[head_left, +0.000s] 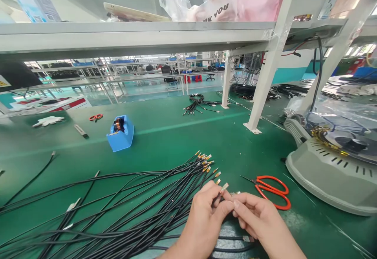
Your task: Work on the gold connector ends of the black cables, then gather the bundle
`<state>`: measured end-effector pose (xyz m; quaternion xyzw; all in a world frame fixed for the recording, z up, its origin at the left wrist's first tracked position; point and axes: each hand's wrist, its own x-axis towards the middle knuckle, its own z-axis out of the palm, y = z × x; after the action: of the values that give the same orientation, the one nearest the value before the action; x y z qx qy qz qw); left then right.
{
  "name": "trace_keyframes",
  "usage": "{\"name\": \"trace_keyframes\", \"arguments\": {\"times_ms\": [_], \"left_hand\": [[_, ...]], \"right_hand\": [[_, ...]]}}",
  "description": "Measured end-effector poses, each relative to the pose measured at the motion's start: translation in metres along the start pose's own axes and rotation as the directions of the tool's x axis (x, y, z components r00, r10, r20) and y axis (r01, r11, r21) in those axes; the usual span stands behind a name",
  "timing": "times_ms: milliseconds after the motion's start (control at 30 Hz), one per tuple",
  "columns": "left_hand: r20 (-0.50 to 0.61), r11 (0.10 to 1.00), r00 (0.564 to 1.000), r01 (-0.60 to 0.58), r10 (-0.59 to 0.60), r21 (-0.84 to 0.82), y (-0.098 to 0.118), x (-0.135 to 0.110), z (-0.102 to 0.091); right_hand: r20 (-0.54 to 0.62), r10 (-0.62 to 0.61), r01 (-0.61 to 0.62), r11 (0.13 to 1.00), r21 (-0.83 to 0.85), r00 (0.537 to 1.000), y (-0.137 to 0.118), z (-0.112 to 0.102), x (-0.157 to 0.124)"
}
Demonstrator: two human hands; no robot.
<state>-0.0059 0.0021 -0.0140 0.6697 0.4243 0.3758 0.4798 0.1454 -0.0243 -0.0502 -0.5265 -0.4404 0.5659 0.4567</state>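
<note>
Green bench mat (165, 137) fills the view, under a grey shelf (132, 35) on white posts. Grey machine housing (332, 172) sits at the right edge, slotted top, coiled wire on it.

Large fan of black cables (123, 208) spreads across the mat from the lower left, gold-tipped ends gathered near centre, just above the hands. A second, smaller cable bundle (197, 103) lies far back by a post.

Blue tape dispenser (120, 133) stands left of centre, well apart from the hands. Red-handled snips (272, 192) lie on the mat just right of the hands, not touched. Another red pair (96, 116) lies far left, near a white glove (48, 120).

Left hand (203, 221) and right hand (260, 221) meet at bottom centre, fingertips touching. Left thumb and forefinger pinch one cable end (224, 187), metal tip pointing up and right. Right fingers are curled and pressed together against the left's, pinching the same cable just beside that tip. The rest of that cable runs back under the hands; its course is hidden.
</note>
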Motion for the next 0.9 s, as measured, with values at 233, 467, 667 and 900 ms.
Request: {"name": "trace_keyframes", "arguments": {"times_ms": [233, 467, 667, 900], "left_hand": [[0.092, 0.981, 0.993, 0.084, -0.068, -0.177, -0.012, 0.000, -0.001], [0.042, 0.984, 0.992, 0.121, -0.116, -0.134, -0.012, 0.005, -0.006], [0.058, 0.983, 0.989, 0.140, -0.134, -0.115, -0.005, 0.006, -0.004], [0.081, 0.952, 0.974, 0.225, -0.213, -0.206, -0.003, 0.000, -0.004]], "right_hand": [[-0.041, -0.093, 0.092, 0.995, -0.026, 0.995, -0.004, 0.005, -0.004], [-0.092, -0.076, 0.078, 0.997, 0.017, 0.993, -0.007, 0.006, -0.006], [-0.151, -0.159, 0.141, 0.982, -0.126, 0.976, -0.005, 0.011, -0.008], [-0.292, -0.293, 0.069, 0.803, -0.592, 0.911, -0.025, -0.032, 0.008]]}}
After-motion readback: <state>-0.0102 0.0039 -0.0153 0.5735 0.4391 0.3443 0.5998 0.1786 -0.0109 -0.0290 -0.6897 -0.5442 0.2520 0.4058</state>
